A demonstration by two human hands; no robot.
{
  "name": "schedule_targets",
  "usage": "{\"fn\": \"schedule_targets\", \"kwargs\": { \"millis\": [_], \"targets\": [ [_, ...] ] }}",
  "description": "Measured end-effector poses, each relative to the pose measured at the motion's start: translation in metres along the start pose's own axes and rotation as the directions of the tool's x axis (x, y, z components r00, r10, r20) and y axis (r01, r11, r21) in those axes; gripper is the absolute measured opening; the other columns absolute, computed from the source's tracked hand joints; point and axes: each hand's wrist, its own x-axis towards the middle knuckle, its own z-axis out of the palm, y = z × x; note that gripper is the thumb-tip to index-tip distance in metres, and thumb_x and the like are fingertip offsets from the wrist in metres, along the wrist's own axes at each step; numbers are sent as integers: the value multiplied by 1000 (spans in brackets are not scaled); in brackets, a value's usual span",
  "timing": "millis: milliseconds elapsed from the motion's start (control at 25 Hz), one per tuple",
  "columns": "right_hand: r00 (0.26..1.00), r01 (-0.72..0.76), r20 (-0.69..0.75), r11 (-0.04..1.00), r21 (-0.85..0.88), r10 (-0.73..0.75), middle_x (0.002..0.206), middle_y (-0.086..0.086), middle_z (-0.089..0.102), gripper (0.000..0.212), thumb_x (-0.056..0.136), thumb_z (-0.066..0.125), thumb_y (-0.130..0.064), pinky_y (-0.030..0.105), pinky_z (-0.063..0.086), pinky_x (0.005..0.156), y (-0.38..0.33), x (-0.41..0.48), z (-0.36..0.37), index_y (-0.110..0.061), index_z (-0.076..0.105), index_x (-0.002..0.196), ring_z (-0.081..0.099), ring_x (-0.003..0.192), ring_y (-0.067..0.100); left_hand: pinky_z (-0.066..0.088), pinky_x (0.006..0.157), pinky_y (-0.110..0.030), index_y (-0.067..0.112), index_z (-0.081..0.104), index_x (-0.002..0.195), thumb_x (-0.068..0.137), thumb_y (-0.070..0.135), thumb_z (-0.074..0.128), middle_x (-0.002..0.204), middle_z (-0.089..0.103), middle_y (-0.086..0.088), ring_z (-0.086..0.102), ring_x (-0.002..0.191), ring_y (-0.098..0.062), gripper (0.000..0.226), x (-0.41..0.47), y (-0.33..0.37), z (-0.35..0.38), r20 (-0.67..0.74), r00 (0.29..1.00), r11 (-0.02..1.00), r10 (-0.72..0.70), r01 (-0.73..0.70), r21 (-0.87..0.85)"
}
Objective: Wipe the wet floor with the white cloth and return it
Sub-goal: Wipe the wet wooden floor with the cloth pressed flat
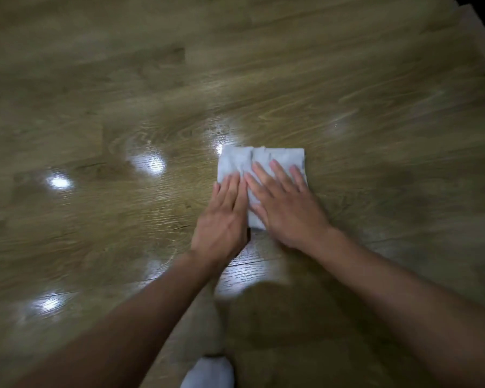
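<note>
Both palms — left hand [221,219] and right hand [289,208] — press flat, fingers spread, on the white cloth [252,161] — glossy wet floor [151,163] beside them could make it skid.

Glossy wood floor [347,79], wrinkly cloth [244,161]

Head view, seemingly steeply floorward [347,79]
</note>
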Motion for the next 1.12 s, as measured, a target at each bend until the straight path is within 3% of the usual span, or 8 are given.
{"fn": "schedule_targets", "kwargs": {
  "millis": [120,240,320,440,640,840,1000,1120],
  "targets": [
    [998,-34,57,999,14,33,162,-6,7,59,100,24,-49,46,0,120,10,45,-7,-27,12,154,2,150,21,-1,122,-41,-4,2,150,95,15,26,159,5,-23,0,148,-33,63,41,-21,-11,33,999,995,-11,8,102],
    [995,-94,17,995,20,94,162,-3,12,58,101,28,-45,46,7,120,16,19,-3,-24,18,154,8,149,22,12,121,-47,-11,20,146,89,17,20,152,22,-31,17,144,-41,63,45,-12,-10,21,983,975,181,-182,126],
    [978,-208,-8,978,29,208,161,-1,16,58,100,29,-44,46,12,120,28,-18,1,-21,21,153,12,149,22,28,114,-53,-14,36,139,87,15,30,143,37,-34,33,137,-46,60,51,12,-8,18,920,909,392,-391,146],
    [923,-384,41,922,39,383,161,-1,16,59,100,25,-45,45,15,120,60,-75,0,-20,20,153,13,149,21,31,112,-53,-13,35,140,93,15,32,146,33,-33,30,138,-45,55,73,58,-2,87,785,768,613,-618,168],
    [677,-723,221,691,17,702,162,-6,0,61,99,13,-51,42,13,121,117,-201,-10,-27,1,154,3,150,17,0,120,-49,-6,-3,149,95,22,-7,156,-3,-29,-5,145,-42,61,101,193,17,251,481,442,840,-875,199],
    [398,-917,395,350,192,828,161,-6,-16,63,101,19,-51,41,3,119,113,-307,-11,-30,-10,152,-13,148,19,-6,120,-46,-6,-7,149,104,20,9,156,-7,-28,-9,146,-39,54,59,317,26,371,288,233,883,-954,186],
    [345,-928,398,243,284,850,160,-1,-22,75,94,20,-60,43,-4,118,89,-308,-1,-27,-15,152,-20,146,23,-5,120,-44,-3,-8,150,104,26,15,157,-10,-25,-11,147,-35,58,49,326,26,445,252,172,859,-962,213],
    [314,-933,305,234,272,899,160,-5,-21,64,100,16,-52,42,-7,119,118,-307,3,-29,-14,152,-19,147,20,-1,122,-43,0,-8,150,105,26,16,159,-11,-20,-12,147,-32,58,68,340,26,443,311,244,841,-948,204]
  ]
}}
